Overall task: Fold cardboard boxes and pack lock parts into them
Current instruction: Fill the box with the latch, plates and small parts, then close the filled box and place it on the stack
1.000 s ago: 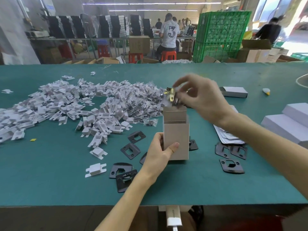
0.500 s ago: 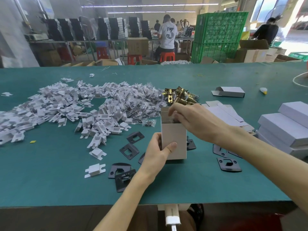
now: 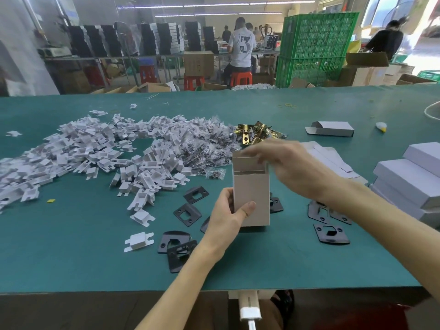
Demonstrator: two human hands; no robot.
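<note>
The right hand [image 3: 292, 167] has been drawn back from the mouth of the cardboard box [image 3: 252, 186], where its fingertips were dipped 0.5 s ago. It is now held over the box's top right corner, and the brass latch seen in it 1 s ago is out of sight. Its fingers are motion-blurred, so whether anything is pinched can't be told. The box is stood upright on the green table [image 3: 95, 258], top open (rear flap raised). It is gripped low on its left side by the left hand [image 3: 228, 217], thumb pressed on the front face. Black strike plates [image 3: 188, 213] are scattered round the base. Brass latches [image 3: 257, 134] are piled just behind, w/ a heap of white plastic parts [image 3: 95, 151] to the left. Flat blanks [image 3: 326, 160] and stacked white boxes [image 3: 409, 177] are at right.
</note>
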